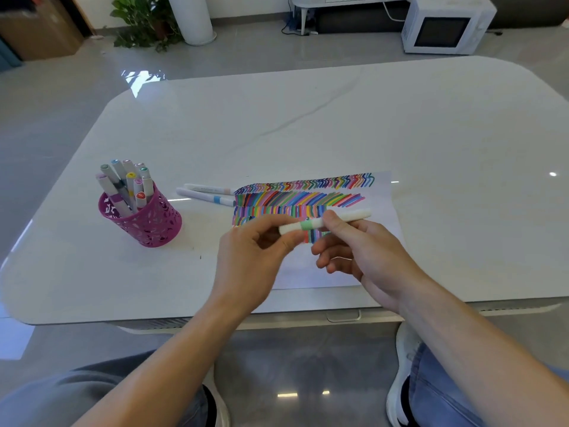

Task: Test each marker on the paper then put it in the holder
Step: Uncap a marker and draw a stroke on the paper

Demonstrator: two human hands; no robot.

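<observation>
A white marker with a green band (311,224) is held level above the paper (378,204), which is covered in rows of coloured strokes. My left hand (255,257) pinches its left, capped end. My right hand (360,248) grips the barrel just right of the green band. To the left stands a magenta cut-out holder (147,223) with several markers upright in it. Two more white markers (206,194) lie flat on the table between the holder and the paper.
The white glossy table (277,127) has a rounded front edge close to my knees. On the floor behind it are a white microwave (446,26), a potted plant (141,20) and a white cylinder (192,18).
</observation>
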